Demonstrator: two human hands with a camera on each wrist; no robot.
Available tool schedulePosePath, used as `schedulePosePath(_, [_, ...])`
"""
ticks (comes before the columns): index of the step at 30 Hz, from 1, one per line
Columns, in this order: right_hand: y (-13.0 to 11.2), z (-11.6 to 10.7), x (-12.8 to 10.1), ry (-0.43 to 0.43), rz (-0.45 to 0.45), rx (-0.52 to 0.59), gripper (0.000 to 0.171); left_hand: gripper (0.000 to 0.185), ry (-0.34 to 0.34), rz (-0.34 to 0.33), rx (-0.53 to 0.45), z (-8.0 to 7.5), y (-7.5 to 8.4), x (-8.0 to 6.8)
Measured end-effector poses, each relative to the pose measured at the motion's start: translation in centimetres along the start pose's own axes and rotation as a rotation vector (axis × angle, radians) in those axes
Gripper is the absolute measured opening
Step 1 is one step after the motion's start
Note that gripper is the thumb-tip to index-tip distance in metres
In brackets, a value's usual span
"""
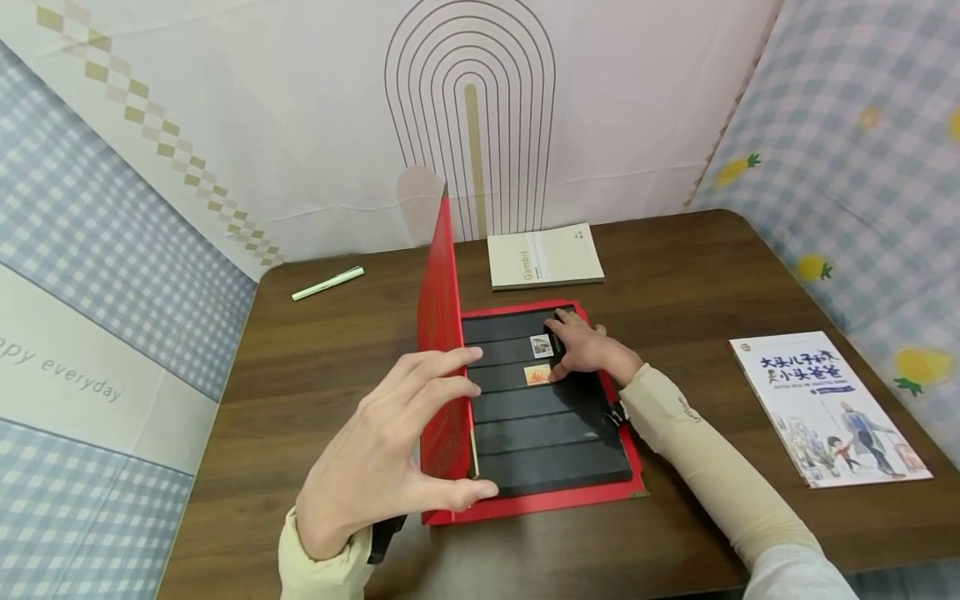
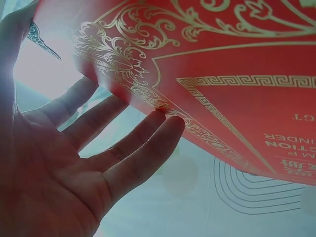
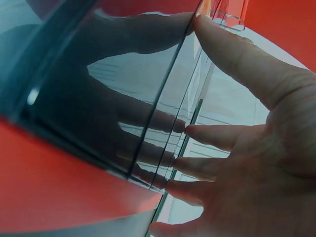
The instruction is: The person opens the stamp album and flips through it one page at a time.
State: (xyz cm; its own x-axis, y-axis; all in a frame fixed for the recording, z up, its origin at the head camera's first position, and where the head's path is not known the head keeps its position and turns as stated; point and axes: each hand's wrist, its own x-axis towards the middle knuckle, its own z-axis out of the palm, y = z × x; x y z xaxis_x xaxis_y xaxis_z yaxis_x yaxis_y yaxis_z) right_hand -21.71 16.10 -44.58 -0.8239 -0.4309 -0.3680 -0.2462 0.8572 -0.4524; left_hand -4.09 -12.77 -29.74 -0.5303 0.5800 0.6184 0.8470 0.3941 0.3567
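A red stamp binder lies open, its red cover (image 1: pixel 441 333) standing nearly upright. Gold scrollwork and lettering decorate the outside of that cover (image 2: pixel 217 108) in the left wrist view. My left hand (image 1: pixel 390 433) is beside the cover's free edge, fingers extended and thumb spread low, fingertips touching the cover. On the black strip page (image 1: pixel 551 429), two small stamps sit in separate rows: a grey-white stamp (image 1: pixel 542 347) and an orange-yellow stamp (image 1: pixel 537 375). My right hand (image 1: pixel 588 343) rests with spread fingertips on the page's upper right; its thumb is right by the orange-yellow stamp.
Behind the binder lies a cream notebook (image 1: pixel 546 258). A pale green pen (image 1: pixel 327 284) is at the back left of the wooden table (image 1: pixel 315 358). Toward the right edge is a white illustrated book (image 1: pixel 828 408). Patterned cloth (image 1: pixel 315 108) hangs behind and at both sides.
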Motion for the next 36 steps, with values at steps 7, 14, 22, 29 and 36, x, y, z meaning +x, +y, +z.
schedulePosePath(7, [0.4,-0.3,0.1,-0.015,0.006,0.009,0.099,0.059,0.029,0.002,-0.002,-0.5,-0.1,-0.2])
schedulePosePath(14, [0.5,-0.5,0.2,-0.002,0.007,-0.003,0.098,0.06,0.064,0.009,0.008,-1.3,0.0,-0.8])
schedulePosePath(22, [0.2,-0.6,0.4,0.003,0.029,-0.042,0.098,0.056,0.083,-0.02,0.009,-1.9,-0.1,-1.8])
schedulePosePath(29, [0.1,-0.8,0.7,0.023,0.045,-0.032,0.098,0.059,0.151,-0.055,-0.004,-2.1,0.0,-2.8])
schedulePosePath(36, [0.3,-0.6,0.8,0.03,0.031,-0.038,0.097,0.06,0.222,-0.051,0.003,-2.3,-0.1,-3.7])
